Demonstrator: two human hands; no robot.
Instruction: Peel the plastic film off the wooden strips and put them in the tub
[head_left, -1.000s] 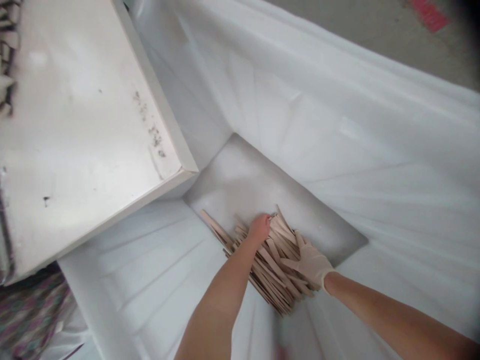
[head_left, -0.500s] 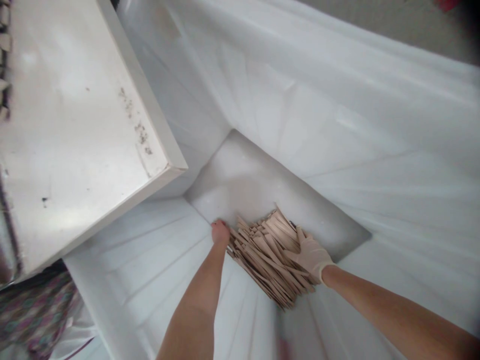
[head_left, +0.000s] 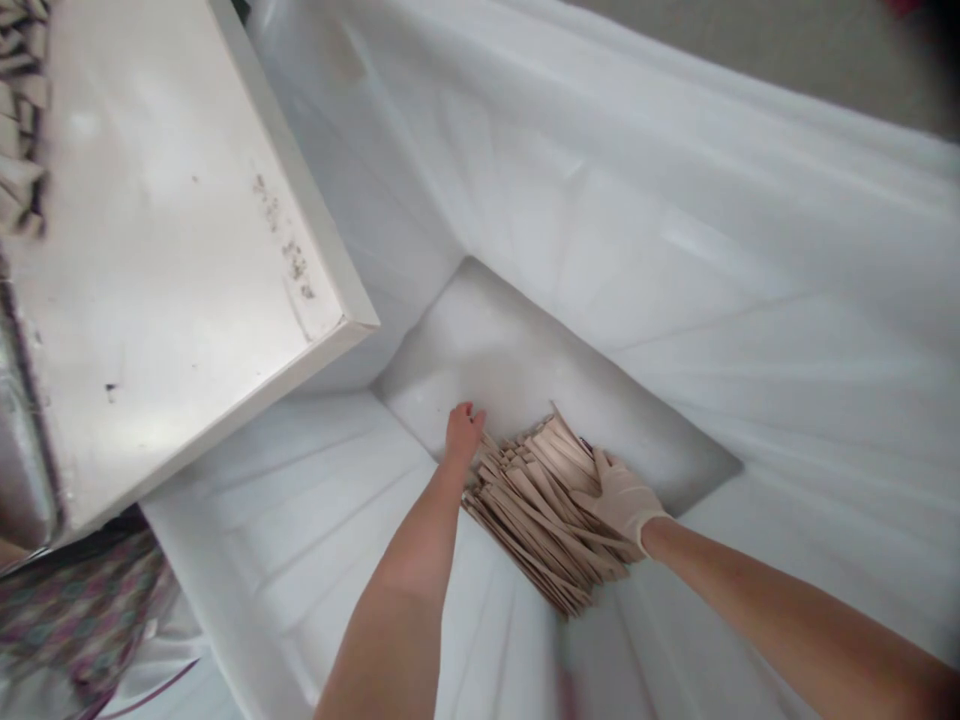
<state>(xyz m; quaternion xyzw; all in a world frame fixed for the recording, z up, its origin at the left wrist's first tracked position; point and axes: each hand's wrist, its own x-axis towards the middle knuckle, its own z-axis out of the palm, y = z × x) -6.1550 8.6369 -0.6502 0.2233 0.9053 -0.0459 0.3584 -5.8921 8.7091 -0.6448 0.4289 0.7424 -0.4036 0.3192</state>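
Observation:
A bundle of long, flat beige strips (head_left: 547, 510) lies low in the white-lined bin, roughly side by side with uneven ends. My bare left hand (head_left: 465, 432) is just above the strips' upper left ends, its fingers bent and the fingertips slightly apart. I can make out nothing held in it. My right hand (head_left: 621, 498), in a pale glove, lies against the right side of the bundle. Its thumb is spread over the strips and its fingers are stretched along their upper right edge. A small dark item (head_left: 585, 443) shows by the gloved fingertips.
White sheeting (head_left: 720, 300) lines the bin's sloping walls down to a grey bottom (head_left: 487, 310). A scuffed white tabletop (head_left: 172, 250) overhangs the left side, with short beige pieces (head_left: 19, 130) at its far left. Below it is patterned cloth (head_left: 82, 620).
My left hand has moved up and slightly right along the strips' ends, and its fingers have loosened. My right hand stays nearly in place. The view has shifted slightly, showing more pieces on the tabletop.

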